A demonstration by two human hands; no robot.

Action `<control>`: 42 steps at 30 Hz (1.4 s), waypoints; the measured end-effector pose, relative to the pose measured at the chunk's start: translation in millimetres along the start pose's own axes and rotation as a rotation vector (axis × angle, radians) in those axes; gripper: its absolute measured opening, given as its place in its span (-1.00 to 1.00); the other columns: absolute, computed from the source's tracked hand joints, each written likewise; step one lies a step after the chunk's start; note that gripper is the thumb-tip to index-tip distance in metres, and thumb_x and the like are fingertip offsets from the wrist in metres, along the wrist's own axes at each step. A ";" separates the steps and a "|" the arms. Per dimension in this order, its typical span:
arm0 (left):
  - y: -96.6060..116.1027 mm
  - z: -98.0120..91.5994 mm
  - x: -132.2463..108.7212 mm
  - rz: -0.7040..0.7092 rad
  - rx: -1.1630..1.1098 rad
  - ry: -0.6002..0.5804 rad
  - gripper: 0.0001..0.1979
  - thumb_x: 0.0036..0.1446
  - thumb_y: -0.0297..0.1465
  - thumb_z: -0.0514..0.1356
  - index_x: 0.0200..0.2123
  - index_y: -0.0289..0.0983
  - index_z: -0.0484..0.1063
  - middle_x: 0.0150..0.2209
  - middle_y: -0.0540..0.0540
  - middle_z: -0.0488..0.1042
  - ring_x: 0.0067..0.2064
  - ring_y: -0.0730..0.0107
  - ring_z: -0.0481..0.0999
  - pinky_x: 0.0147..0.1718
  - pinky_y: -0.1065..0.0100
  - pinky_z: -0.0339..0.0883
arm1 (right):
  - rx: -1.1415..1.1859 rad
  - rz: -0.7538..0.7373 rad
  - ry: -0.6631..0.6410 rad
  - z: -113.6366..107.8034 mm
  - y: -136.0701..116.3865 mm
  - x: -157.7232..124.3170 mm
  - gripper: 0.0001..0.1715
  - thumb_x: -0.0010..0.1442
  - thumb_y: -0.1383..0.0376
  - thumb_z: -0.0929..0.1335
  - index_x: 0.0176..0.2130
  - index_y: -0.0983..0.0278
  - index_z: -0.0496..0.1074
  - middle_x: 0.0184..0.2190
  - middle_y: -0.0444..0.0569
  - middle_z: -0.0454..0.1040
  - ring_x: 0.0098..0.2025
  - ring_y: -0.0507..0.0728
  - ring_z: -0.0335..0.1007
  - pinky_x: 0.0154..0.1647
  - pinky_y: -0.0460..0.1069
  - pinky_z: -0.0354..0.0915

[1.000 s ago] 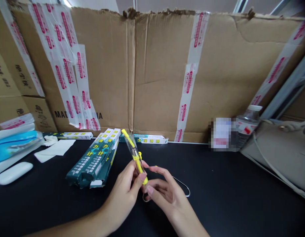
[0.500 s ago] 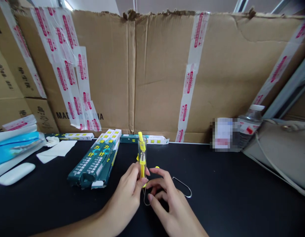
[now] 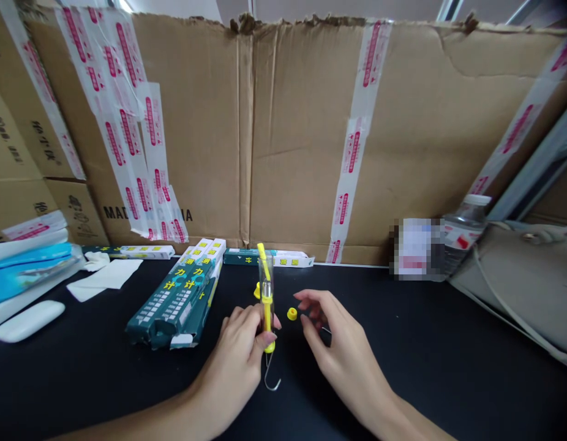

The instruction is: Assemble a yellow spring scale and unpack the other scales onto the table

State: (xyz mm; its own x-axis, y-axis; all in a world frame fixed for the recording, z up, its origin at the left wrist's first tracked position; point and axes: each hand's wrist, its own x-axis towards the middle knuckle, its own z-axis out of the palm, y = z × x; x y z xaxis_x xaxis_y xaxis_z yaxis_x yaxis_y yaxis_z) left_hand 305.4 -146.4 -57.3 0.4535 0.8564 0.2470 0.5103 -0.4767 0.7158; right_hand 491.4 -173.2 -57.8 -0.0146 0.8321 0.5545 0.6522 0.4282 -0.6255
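Metal hook (image 3: 272, 387): bottom centre of the frame, projecting below the near end of the clear tube (image 3: 267, 300). Thin bent wire, stiff by its look, apt to snag; poor as a handhold.

Left hand (image 3: 240, 346): lower centre. Fingers wrapped round the tube's lower part, thumb beside the yellow end piece.

Right hand (image 3: 341, 346): lower right of centre. Thumb and forefinger moderately apart, near the small yellow cap (image 3: 291, 314); nothing visibly gripped.

Clear tube: centre of the frame, nearly upright in the left hand. Probably light and rigid, smooth-walled and therefore slippery; possibly brittle under a hard squeeze. Best hold: round the lower barrel, pressure light and even, no load on the slender top. Look: slim, transparent, yellow below, yellow stem inside, silvery metal part near mid-height, yellow piece above. Any markings too small to read.

Small yellow cap: just right of the tube, lying on the black desk (image 3: 471, 386). Round, flanged, dark hole in the middle. Likely very light, firm, easily rolled; best pinched across the rim.

Second yellow piece (image 3: 257, 290): just left of the tube, partly hidden; contact with the tube uncertain.

Green-and-white cartons (image 3: 173, 300): left of centre, side by side, yellow lettering, near end crumpled.

Cardboard wall (image 3: 306, 153): behind all, taped.
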 end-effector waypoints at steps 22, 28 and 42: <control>0.3 0.1 -2.7 0.026 0.094 -0.070 -0.75 0.30 -0.54 -0.07 -0.13 -0.23 0.36 -0.11 -0.18 0.45 -0.02 0.06 0.37 0.07 0.00 0.24 | 0.257 0.048 -0.149 27.2 13.9 58.0 -0.79 0.22 0.36 0.36 -0.19 0.22 0.60 -0.37 -0.09 0.62 -0.36 0.15 0.59 -0.25 0.04 0.50; -6.0 -10.5 -4.0 0.025 -0.143 -0.093 -0.79 0.35 -0.46 -0.05 -0.10 -0.23 0.36 -0.14 -0.12 0.43 -0.19 0.29 0.46 -0.16 0.32 0.34 | 0.415 0.195 -0.003 -17.8 22.4 44.9 -0.63 0.24 0.06 0.40 -0.09 0.27 0.49 -0.24 0.05 0.61 -0.29 0.18 0.61 -0.14 0.13 0.52; -13.4 -29.9 -12.1 0.065 -0.007 -0.177 -0.71 0.38 -0.26 -0.01 -0.01 -0.20 0.43 -0.31 -0.02 0.33 -0.35 0.36 0.41 -0.32 0.37 0.28 | 0.705 0.517 -0.085 -28.7 17.1 8.0 -0.47 0.07 0.03 0.54 -0.01 0.21 0.58 -0.08 0.06 0.62 0.02 0.23 0.54 0.13 0.11 0.40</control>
State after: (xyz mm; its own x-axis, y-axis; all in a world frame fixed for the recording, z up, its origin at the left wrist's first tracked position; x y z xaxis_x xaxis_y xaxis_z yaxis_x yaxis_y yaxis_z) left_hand 271.3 -144.4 -50.3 0.6070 0.7753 0.1745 0.4712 -0.5280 0.7065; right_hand 524.2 -169.3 -48.4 0.0789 0.9934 0.0829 -0.0270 0.0853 -0.9960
